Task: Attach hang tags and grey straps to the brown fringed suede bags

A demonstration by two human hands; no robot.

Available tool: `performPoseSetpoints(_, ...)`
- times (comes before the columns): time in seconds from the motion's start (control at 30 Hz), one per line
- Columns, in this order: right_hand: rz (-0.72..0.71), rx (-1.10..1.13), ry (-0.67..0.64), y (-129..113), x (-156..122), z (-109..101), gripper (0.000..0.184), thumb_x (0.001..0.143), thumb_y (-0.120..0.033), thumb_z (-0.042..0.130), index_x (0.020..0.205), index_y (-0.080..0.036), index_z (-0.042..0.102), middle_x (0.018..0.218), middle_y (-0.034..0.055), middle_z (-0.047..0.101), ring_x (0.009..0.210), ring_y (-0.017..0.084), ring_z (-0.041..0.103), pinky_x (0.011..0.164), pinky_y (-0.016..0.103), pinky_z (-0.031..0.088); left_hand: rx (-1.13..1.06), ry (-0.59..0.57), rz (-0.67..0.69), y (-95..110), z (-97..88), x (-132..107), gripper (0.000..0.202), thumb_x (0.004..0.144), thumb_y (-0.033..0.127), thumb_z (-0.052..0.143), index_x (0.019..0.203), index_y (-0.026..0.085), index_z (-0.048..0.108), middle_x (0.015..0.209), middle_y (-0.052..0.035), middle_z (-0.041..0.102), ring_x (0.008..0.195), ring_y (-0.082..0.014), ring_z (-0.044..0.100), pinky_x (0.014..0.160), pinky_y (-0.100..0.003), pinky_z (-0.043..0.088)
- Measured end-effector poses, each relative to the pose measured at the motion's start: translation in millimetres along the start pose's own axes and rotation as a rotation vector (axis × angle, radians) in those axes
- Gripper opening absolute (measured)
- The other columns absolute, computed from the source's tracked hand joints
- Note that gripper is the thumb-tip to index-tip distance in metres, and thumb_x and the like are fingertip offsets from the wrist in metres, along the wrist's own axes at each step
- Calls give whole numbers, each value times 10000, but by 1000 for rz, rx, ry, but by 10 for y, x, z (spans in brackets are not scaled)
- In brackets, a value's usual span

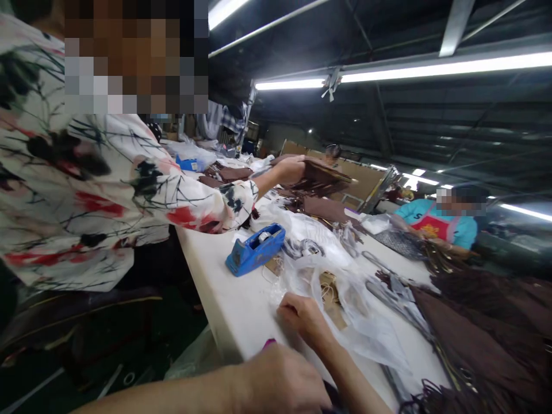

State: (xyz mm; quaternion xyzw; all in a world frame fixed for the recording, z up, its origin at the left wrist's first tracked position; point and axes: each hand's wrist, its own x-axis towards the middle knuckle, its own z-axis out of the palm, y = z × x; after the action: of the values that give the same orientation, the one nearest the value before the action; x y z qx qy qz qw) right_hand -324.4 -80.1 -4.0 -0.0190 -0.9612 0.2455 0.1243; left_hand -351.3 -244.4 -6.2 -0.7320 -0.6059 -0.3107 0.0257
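Observation:
My left hand (280, 379) is at the bottom of the view, closed in a fist at the table's near edge. A small purple tip (269, 343) sticks out of the fist; what it belongs to is hidden. Just beyond it, my right hand (302, 316) rests on the white table (233, 305) with its fingers curled onto the edge of a crumpled clear plastic bag (345, 299). Brown paper tags (328, 286) lie under the plastic. A blue tape dispenser (254, 248) stands a little further along the table.
A co-worker in a white flowered shirt (86, 190) stands at the left, with a hand (291, 169) on a stack of brown pieces (321, 181). Dark brown fringed material (474, 339) covers the right side. Another person in a teal shirt and red apron (435, 224) works across the table.

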Motion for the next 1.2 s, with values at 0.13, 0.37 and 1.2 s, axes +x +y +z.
performPoseSetpoints(0.13, -12, 46, 31, 32, 14, 51, 137, 788, -158, 512, 685, -189, 598, 632, -24, 619, 600, 134, 540, 573, 222, 351, 220, 168, -249, -426, -304, -120, 341, 868, 111, 507, 1206, 149, 535, 1278, -129, 548, 1219, -250, 462, 1044, -405, 387)
performPoseSetpoints(0.37, 3, 63, 49, 69, 1, 79, 167, 805, -181, 520, 656, -185, 595, 593, -33, 577, 573, 126, 504, 554, 223, 326, 492, -74, -464, -976, -468, -245, 174, 891, 112, 476, 803, 155, 620, 849, -79, 651, 864, -224, 575, 769, -348, 445)
performPoseSetpoints(1.2, 298, 1193, 417, -547, -312, -365, 544, 724, -397, 765, 1213, -237, 588, 1189, 90, 635, 580, 70, 526, 441, 185, 375, -68, 60, -581, -243, -700, 263, 423, 922, 332, 375, 590, 169, 579, 541, -16, 603, 573, -141, 546, 651, -242, 398)
